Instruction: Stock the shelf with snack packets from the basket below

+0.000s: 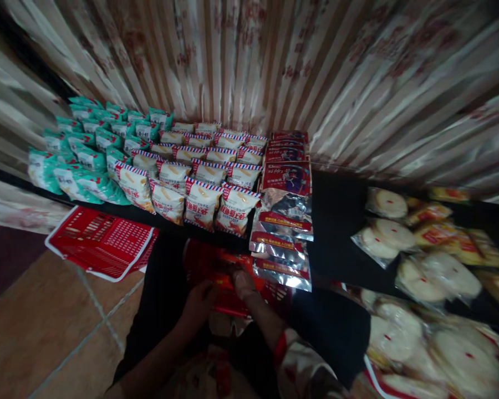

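Observation:
In the dim space between my knees, an orange-red packet (225, 280) is held low over a red basket (233, 306). My right hand (246, 287) grips the packet's right side, thumb on top. At its lower left edge is my left hand (200, 302), fingers curled in against it. Blur and shadow hide the packet's print and most of the fingertips. Just beyond my hands, silver-and-red packets (283, 241) overlap in a column on the black surface (336, 221). Left of them stand rows of white snack bags (202, 202) with striped tops.
Teal bags (89, 158) fill the far left of the surface. A red basket (112, 238) rests on the tiled floor (75, 327). Round pale breads in clear wrap (388, 238) and yellow packets (434, 233) lie at right, with more wrapped breads (399, 335) nearer. A pleated curtain (233, 66) hangs behind.

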Tool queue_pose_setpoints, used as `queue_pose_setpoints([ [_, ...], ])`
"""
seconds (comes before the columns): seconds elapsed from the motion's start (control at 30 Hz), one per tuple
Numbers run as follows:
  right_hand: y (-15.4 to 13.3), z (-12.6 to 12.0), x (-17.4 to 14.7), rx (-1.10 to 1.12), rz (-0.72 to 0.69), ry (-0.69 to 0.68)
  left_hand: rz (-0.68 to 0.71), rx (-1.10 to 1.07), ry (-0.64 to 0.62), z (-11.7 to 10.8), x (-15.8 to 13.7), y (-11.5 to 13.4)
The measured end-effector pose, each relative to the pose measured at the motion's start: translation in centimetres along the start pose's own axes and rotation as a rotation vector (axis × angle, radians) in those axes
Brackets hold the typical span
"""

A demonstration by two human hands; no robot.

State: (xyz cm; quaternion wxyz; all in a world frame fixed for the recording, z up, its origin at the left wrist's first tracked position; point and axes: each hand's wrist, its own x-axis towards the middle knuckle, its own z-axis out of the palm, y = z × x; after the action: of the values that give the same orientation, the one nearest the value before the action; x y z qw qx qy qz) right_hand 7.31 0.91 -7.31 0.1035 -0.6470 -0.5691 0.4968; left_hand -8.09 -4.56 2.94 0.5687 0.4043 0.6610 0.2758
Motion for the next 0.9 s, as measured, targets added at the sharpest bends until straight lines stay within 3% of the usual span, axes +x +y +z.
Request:
queue_pose_setpoints([
  [0.13, -2.0, -0.6, -2.2, -0.118, -0.050, 0.071, -0.109, -0.129, -0.095, 1.7, -0.7, -1.5],
  [0.23, -3.5, -1.4, -4.4, -0.131, -0.108, 0.144, -0.184, -0.179, -0.097, 2.1, -1.3, -3.3],
  [0.37, -4.8, -2.2, -7.9, 0.153, -0.204, 0.219, -0.262, -0.304, -0.039, 1.2, -2.2, -4.5],
  [0.5, -5.5, -2.2, -11.6, 0.477, -0.250, 0.219, -0.134, -0.645, -0.026, -0.8, -3.8, -2.9],
  [0.6, -5.8, -2.0, -14.0, 0.582, -0.231, 0.188, -0.056, -0.745, -0.024, -2.2, -5.4, -1.2],
  [0.73, -6.7, -2.4, -16.8, 0.574, -0.268, 0.195, 0.094, -0.636, -0.012, -3.6, -7.5, 0.8],
  [0.9, -7.6, -3.8, -18.9, 0.353, -0.406, 0.400, 0.206, -0.374, -0.050, -4.4, -9.3, 4.6],
])
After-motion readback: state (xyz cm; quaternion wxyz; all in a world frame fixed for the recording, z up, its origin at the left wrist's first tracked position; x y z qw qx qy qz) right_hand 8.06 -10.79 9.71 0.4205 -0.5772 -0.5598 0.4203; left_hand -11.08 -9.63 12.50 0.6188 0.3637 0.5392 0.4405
